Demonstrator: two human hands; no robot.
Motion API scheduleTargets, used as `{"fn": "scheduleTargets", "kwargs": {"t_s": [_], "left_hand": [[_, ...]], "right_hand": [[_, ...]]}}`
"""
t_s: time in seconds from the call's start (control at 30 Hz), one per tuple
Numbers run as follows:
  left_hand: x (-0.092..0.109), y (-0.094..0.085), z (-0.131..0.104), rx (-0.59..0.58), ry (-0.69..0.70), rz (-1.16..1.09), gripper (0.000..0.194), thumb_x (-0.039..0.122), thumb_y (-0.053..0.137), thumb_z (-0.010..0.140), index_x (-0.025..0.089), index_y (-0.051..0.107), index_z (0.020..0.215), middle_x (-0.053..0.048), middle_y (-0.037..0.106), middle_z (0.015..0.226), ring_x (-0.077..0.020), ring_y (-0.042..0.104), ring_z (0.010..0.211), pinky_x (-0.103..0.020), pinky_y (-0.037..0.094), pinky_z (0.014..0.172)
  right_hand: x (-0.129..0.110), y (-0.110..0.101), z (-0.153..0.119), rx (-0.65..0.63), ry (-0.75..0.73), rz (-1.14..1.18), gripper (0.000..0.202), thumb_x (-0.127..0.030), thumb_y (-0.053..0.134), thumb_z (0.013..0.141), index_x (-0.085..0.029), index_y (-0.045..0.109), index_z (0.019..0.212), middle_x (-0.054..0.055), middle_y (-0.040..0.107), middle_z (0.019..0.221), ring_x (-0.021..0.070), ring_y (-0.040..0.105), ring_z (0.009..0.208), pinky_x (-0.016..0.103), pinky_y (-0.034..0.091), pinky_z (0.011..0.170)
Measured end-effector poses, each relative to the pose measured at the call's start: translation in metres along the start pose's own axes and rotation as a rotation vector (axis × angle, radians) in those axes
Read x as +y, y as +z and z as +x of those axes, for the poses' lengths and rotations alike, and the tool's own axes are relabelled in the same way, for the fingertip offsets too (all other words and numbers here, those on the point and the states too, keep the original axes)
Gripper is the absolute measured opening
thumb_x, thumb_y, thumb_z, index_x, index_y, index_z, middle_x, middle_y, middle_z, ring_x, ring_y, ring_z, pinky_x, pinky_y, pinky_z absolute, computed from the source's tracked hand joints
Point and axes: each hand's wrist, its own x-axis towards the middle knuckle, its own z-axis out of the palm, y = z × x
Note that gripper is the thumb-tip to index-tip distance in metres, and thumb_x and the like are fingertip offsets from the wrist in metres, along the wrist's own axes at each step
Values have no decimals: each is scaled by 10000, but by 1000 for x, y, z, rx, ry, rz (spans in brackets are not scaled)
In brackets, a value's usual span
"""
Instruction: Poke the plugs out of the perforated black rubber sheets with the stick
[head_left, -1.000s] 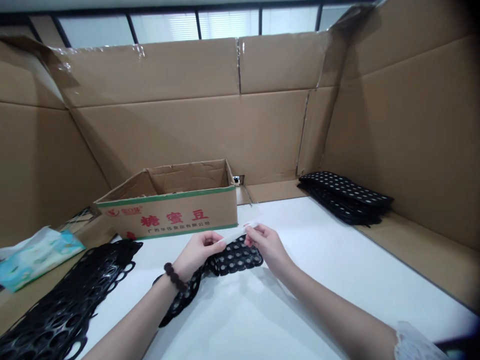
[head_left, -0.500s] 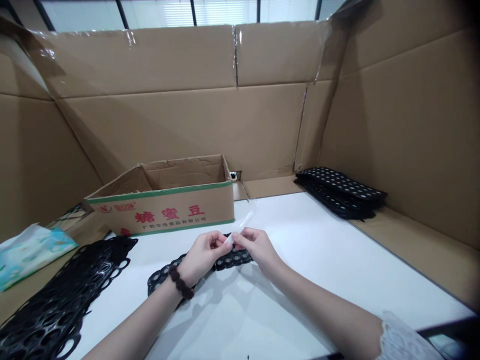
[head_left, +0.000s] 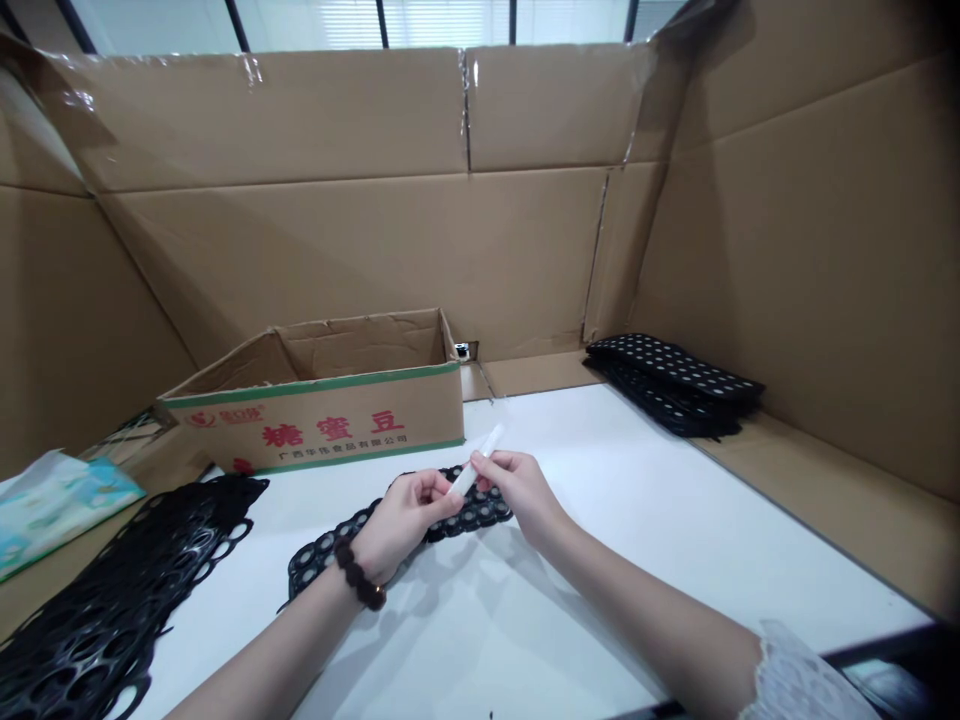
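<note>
Between both hands is a slim white stick-like piece (head_left: pixel 487 440), tilted with its far end up and to the right; its exact kind I cannot make out. My left hand (head_left: pixel 405 515), with a dark bead bracelet at the wrist, pinches its lower end. My right hand (head_left: pixel 521 490) has thumb and fingers closed on it higher up. Beneath the hands, a black strip with rows of pale round spots (head_left: pixel 330 550) lies on the white table (head_left: pixel 600 590); my left hand and wrist hide part of it.
Behind stands an open cardboard box (head_left: pixel 322 425) with red lettering. To the left lie a heap of black ring-patterned mesh (head_left: pixel 97 610) and a tissue pack (head_left: pixel 67 505). Folded black spotted sheets (head_left: pixel 675 385) are stacked at the back right. Tall cardboard walls (head_left: pixel 360 240) surround the table.
The view has shifted slightly, so the surroundings sit a little further left. My right fingers have moved slightly up along the white stick, and more of it shows between the hands.
</note>
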Motion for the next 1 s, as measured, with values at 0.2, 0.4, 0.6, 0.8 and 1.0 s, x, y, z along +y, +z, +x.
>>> {"fn": "scheduleTargets", "kwargs": {"t_s": [0.2, 0.4, 0.6, 0.8, 1.0], "left_hand": [[4, 1, 0, -12, -26, -30, 235, 336, 623, 644, 142, 492, 622, 41, 468, 567, -66, 400, 515, -180, 272, 497], [5, 1, 0, -78, -44, -53, 220, 336, 610, 658, 136, 520, 643, 15, 540, 627, -86, 454, 581, -195, 309, 562], [-1, -5, 3, -197, -67, 85, 277, 392, 533, 711, 121, 588, 728, -42, 605, 737, -118, 467, 650, -221, 320, 604], [-1, -6, 2, -275, -46, 158, 373, 427, 412, 780, 122, 613, 702, -29, 597, 721, -101, 410, 592, -212, 313, 577], [-1, -5, 0, -394, -140, 87, 254, 360, 522, 726, 121, 605, 709, -29, 600, 727, -124, 495, 684, -234, 362, 688]], "right_hand": [[3, -1, 4, 7, -19, 110, 340, -436, 580, 649, -121, 600, 521, 5, 528, 514, 112, 452, 548, 227, 305, 558], [2, -1, 6, 4, -59, 140, 346, -429, 550, 671, -118, 609, 533, -11, 475, 482, 92, 400, 505, 226, 294, 535], [1, -5, 9, 38, -82, 28, 201, -322, 576, 636, -123, 583, 607, -62, 366, 431, 66, 320, 443, 209, 230, 452], [7, -3, 13, -59, -15, 124, 170, -299, 539, 647, -131, 520, 667, -93, 294, 406, 41, 236, 374, 191, 153, 388], [12, 0, 15, -100, -1, 93, 170, -310, 539, 661, -147, 491, 661, -87, 326, 415, 37, 260, 359, 173, 173, 367]]}}
